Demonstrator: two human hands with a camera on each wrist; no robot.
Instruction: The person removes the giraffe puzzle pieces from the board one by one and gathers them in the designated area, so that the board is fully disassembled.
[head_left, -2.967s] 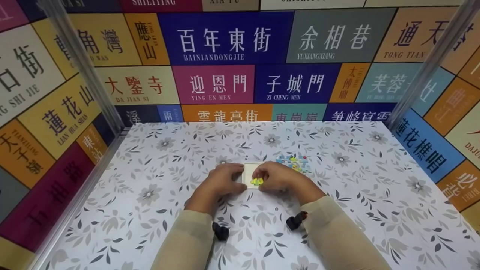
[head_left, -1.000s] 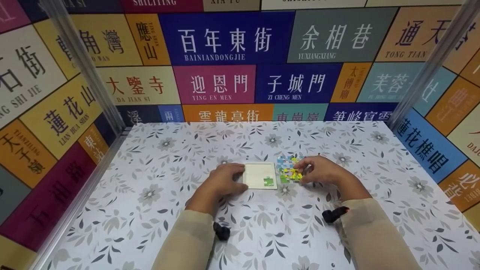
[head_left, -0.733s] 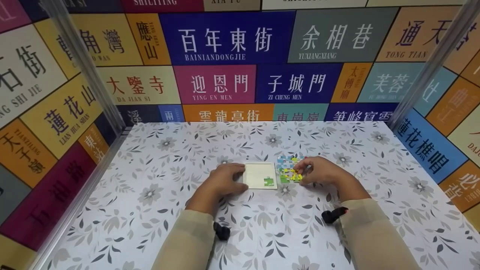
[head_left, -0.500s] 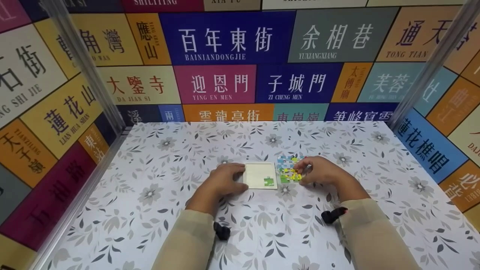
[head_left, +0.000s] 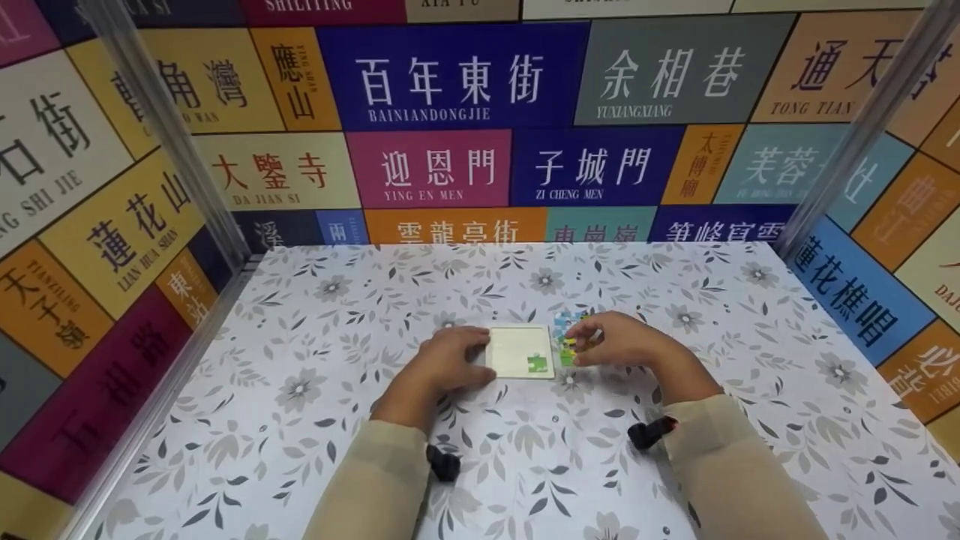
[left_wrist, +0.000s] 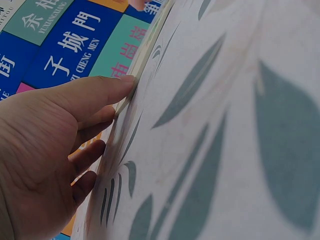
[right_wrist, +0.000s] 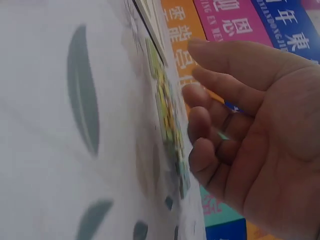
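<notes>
A cream square puzzle tray [head_left: 517,346] lies on the table with one green jigsaw piece [head_left: 538,363] in its near right corner. My left hand [head_left: 448,360] grips the tray's left side, thumb at the near corner and a finger at the far one. In the left wrist view, the left thumb [left_wrist: 112,90] lies against the tray's thin edge. Just right of the tray, several blue, yellow and green jigsaw pieces [head_left: 568,321] lie together, partly hidden under my right hand [head_left: 619,341]. The right wrist view shows this hand loosely bent above the pieces, with nothing seen between its fingers.
A white table [head_left: 360,300] printed with grey leaves and flowers carries everything. Colourful panels with Chinese lettering [head_left: 450,82] stand behind and at both sides. Clear upright posts [head_left: 180,150] rise at the back corners.
Three seconds ago, my right hand held a yellow-green piece over the tray. It then moved right to the loose pieces, and now has shifted slightly left over them. The left hand stays put.
</notes>
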